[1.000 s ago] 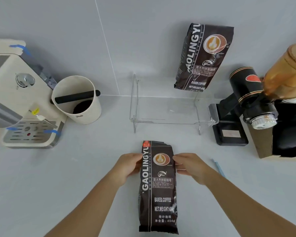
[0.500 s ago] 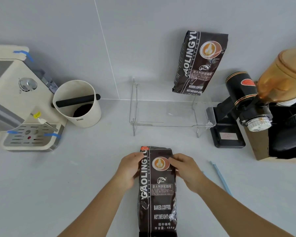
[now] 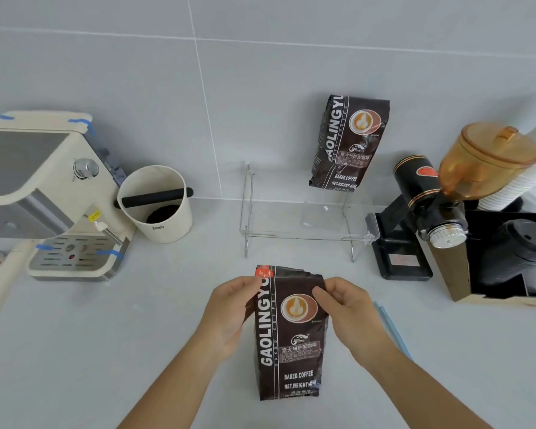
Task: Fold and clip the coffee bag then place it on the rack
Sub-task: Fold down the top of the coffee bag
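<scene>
Coffee bag [image 3: 290,332]: between both hands, top edge pinched.
Left hand [image 3: 232,314]: grasping top left corner.
Right hand [image 3: 347,311]: grasping top right corner.
Tabletop [image 3: 106,351]: pale grey; clear rack [image 3: 307,224] near tiled wall.

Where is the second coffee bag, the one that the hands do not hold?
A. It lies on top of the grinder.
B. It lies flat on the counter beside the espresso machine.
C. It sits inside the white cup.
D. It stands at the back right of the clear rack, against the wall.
D: the second coffee bag stands upright at the back right of the clear rack, against the wall, away from both hands.
</scene>
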The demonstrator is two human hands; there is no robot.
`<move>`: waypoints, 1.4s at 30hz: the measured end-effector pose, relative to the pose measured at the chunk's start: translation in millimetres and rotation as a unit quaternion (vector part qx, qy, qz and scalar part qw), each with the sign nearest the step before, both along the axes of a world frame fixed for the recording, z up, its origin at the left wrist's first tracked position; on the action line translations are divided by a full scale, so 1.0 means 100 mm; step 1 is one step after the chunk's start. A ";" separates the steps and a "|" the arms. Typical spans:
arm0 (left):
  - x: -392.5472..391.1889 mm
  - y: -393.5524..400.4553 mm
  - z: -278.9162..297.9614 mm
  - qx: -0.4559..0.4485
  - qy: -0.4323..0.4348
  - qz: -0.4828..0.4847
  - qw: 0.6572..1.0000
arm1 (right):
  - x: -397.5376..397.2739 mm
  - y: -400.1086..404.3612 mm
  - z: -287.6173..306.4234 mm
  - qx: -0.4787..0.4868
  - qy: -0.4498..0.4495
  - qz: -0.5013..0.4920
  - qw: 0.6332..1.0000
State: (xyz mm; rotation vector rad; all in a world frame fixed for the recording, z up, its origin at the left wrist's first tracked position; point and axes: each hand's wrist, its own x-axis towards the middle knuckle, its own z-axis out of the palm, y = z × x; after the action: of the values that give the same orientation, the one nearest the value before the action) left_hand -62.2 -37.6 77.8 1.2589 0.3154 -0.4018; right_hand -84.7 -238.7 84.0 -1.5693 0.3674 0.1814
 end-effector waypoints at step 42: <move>-0.08 -0.13 0.58 0.066 -0.117 0.043 0.990 | -0.02 -0.06 0.46 -0.037 -0.133 0.043 0.990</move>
State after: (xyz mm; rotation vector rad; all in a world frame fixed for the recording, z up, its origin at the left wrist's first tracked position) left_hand -70.6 -50.7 135.8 1.4018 0.1971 -0.1591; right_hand -87.0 -244.3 129.9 -1.6583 0.0988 0.0231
